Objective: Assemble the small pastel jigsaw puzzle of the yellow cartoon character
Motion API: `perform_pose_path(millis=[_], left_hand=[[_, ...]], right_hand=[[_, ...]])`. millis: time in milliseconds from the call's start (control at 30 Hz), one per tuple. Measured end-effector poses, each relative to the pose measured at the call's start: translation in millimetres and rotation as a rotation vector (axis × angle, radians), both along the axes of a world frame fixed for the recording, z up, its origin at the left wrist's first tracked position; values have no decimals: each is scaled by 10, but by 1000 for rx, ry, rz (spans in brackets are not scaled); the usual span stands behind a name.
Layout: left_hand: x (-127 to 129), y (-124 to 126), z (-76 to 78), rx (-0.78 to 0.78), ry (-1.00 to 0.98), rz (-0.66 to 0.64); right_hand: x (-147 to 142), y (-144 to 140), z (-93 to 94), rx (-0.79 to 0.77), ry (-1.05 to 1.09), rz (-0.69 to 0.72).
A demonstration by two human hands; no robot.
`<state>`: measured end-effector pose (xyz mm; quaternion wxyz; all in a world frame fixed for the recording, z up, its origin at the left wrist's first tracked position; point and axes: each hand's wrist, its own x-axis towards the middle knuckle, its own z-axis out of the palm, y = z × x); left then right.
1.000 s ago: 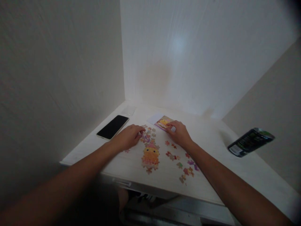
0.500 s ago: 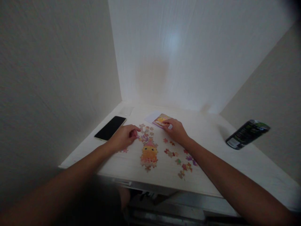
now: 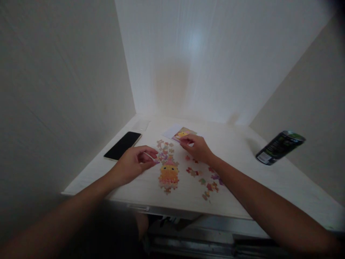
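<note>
My left hand (image 3: pixel 134 162) is beside the left edge of a partly joined jigsaw puzzle (image 3: pixel 169 173) with a yellow-orange figure. Its fingers curve with a gap between thumb and fingertips, and the thumb tip is next to a purple puzzle piece (image 3: pixel 157 162). My right hand (image 3: pixel 196 146) hovers at the near edge of a small picture card (image 3: pixel 185 131) showing a similar yellow figure. Thumb and index finger there come together in a pinch; what is between them is too small to make out. Joined and loose pieces (image 3: pixel 165 145) lie above the figure.
Loose puzzle pieces (image 3: pixel 208 187) are scattered to the right, partly under my right forearm. A black phone (image 3: pixel 122 145) lies at the left, with a clear packet (image 3: pixel 141 125) behind it. A dark can (image 3: pixel 280 147) stands at the right. Walls enclose the white table (image 3: pixel 231 205).
My left hand has drawn back toward me and its fingers have parted. My right fingertips have shifted left along the card's near edge. The view has tilted slightly.
</note>
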<state>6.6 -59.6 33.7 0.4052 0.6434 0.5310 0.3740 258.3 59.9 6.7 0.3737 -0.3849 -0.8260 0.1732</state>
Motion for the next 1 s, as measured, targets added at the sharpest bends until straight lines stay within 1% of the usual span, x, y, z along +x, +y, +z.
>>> perform_pose_path(millis=[67, 167, 233, 333, 400, 600, 700, 767, 900, 1000], left_hand=[[44, -98, 41, 47, -57, 10], [128, -224, 70, 60, -123, 21], [182, -280, 72, 58, -138, 5], [234, -319, 61, 57, -129, -26], [248, -327, 52, 61, -113, -36], [250, -332, 19, 76, -75, -41], [240, -348, 11, 117, -18, -42], [212, -369, 14, 180, 100, -35], [53, -408, 13, 349, 468, -53], [-133, -393, 8, 400, 630, -70]], right_hand=[[-84, -158, 44, -208, 88, 185], [-203, -430, 88, -554, 195, 476], [-254, -582, 108, -698, 224, 575], [-283, -707, 123, -783, 195, 620], [-286, -728, 123, -813, 183, 634], [-278, -705, 136, -907, 259, 659], [-270, -706, 162, -887, 217, 640], [-265, -704, 173, -833, 183, 614], [-244, -634, 155, -706, 128, 535], [-185, -478, 116, -564, 73, 403]])
